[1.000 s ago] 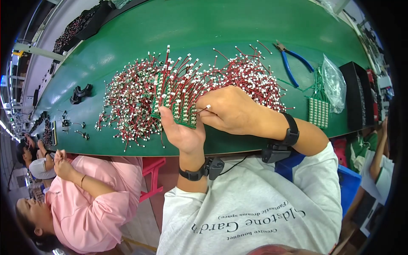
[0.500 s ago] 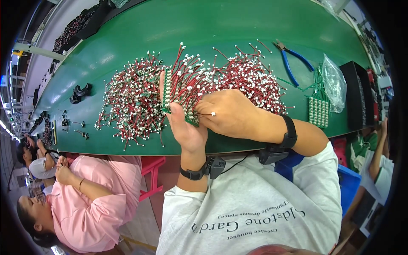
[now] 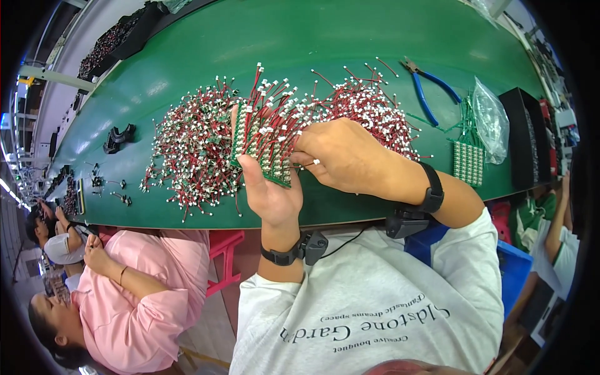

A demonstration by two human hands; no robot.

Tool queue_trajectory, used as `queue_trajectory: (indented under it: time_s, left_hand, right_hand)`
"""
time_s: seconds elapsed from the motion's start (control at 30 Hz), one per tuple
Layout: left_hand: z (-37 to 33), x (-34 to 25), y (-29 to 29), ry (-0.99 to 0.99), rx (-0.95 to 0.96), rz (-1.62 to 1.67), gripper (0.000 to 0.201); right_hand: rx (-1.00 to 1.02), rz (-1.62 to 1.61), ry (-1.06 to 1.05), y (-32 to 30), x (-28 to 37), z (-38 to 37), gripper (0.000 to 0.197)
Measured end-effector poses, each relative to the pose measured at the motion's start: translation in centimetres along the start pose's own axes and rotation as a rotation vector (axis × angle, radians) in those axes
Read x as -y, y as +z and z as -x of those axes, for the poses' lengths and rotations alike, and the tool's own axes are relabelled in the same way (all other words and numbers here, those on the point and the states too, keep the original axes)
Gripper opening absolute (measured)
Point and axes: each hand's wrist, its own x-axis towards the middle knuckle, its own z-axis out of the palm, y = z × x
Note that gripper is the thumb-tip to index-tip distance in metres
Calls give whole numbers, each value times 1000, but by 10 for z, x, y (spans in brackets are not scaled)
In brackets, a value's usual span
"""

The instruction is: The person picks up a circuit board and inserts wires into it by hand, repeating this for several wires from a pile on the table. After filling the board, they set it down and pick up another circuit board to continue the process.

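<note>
My left hand (image 3: 273, 201) is wrapped under a green circuit board panel (image 3: 265, 164), its thumb along the near left edge. Rows of small pale connectors cover the panel, and many red wires with white plugs stand up from it. At the panel's right edge, my right hand (image 3: 347, 159) pinches a short wire lead with a white plug (image 3: 316, 162) that pokes out below its fingers. The other end of that lead is hidden. Behind and left of the panel lies a heap of small wired boards (image 3: 194, 150); to the right spreads a heap of red wire leads (image 3: 369, 106).
Blue-handled pliers (image 3: 431, 94) lie on the green table (image 3: 281, 37) at the right. Beside them are another board panel (image 3: 469, 164), a clear plastic bag (image 3: 490, 122) and a black box (image 3: 522, 140). A black holder (image 3: 119, 139) sits left. A person in pink (image 3: 134, 294) sits at the left.
The panel has turned in my left hand, so more of its connector rows show. My right hand has shifted slightly up and right, the white-plugged lead staying at its fingers.
</note>
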Motion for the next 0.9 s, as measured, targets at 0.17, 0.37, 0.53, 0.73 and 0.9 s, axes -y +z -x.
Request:
queue_trajectory:
  time_s: [0.17,0.37,0.53,0.73,0.9]
  left_hand:
    - [-1,6,4,9,-146,-66,57]
    - [-13,-7,-3,127,-185,11,57]
    - [-16,-32,-30,262,-160,73,51]
    - [-15,-32,-40,261,-142,82,47]
    - [-15,-33,-43,264,-205,35,47]
  right_hand:
    - [23,-36,-1,4,-2,0,9]
    - [19,-30,43,-11,-1,-7,15]
    - [214,55,3,-6,-11,-5,22]
    - [292,112,-144,43,-3,10,19]
    - [237,114,-193,57,-5,9,13]
